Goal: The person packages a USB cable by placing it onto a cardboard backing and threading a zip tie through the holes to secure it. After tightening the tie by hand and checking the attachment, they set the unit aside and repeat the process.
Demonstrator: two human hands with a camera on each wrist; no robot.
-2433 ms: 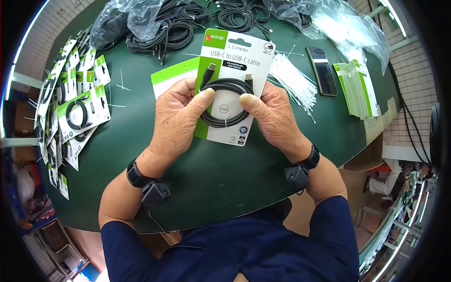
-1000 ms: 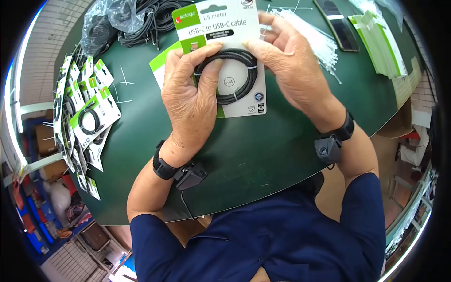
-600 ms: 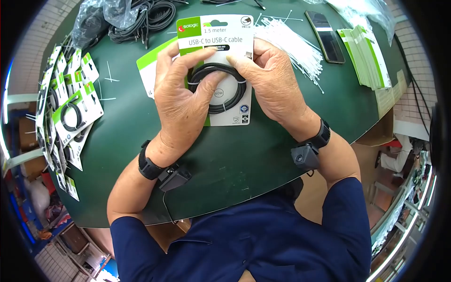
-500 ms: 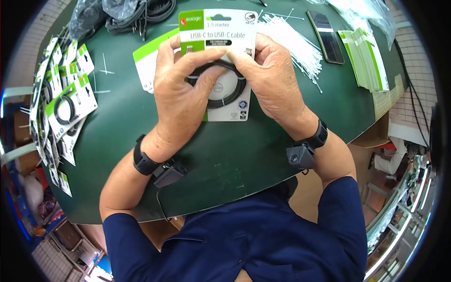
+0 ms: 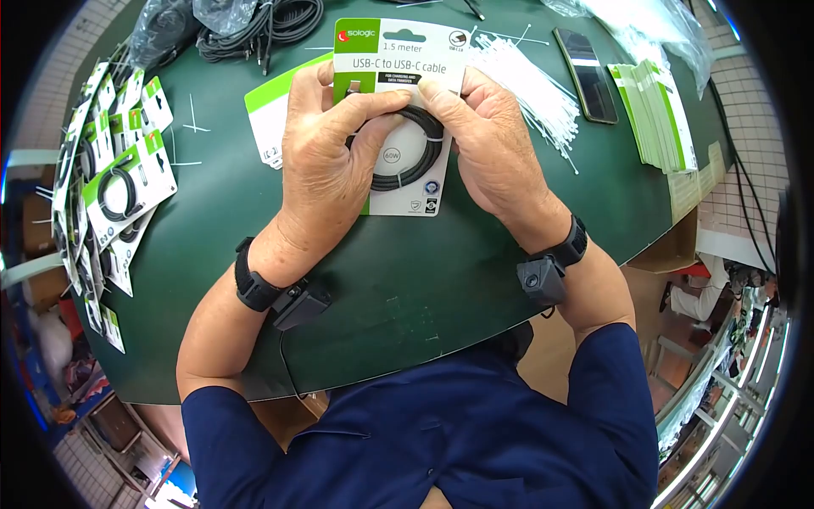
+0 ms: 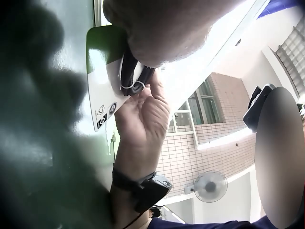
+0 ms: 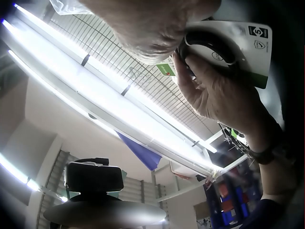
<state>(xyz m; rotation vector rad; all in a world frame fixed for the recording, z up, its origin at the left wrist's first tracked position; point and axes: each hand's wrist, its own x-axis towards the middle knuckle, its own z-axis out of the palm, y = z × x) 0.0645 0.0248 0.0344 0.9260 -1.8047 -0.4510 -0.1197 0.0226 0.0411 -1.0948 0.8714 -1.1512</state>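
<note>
A white and green card (image 5: 386,51) labelled as a USB-C to USB-C cable is held upright over the table between both hands. On its front sits a coiled black cable (image 5: 437,144), bound with small white ties. My left hand (image 5: 326,161) pinches the coil's upper left part between thumb and index finger. My right hand (image 5: 496,136) grips the card's right edge, its thumb pressing at the top of the coil. One cable connector (image 5: 354,86) shows above my left index finger. In the left wrist view, the coil (image 6: 127,76) stands out from the card (image 6: 101,88).
Another green and white card (image 5: 267,119) lies behind my left hand. Finished-looking cable cards (image 5: 127,191) pile up at the left. White cable ties (image 5: 543,110), a phone (image 5: 587,76) and stacked cards (image 5: 653,119) lie to the right. Black cables (image 5: 271,30) are at the back.
My left thumb and index finger have shifted from the card's face to pinch the coil. My right hand lifted off the right side, then returned, its thumb now higher.
</note>
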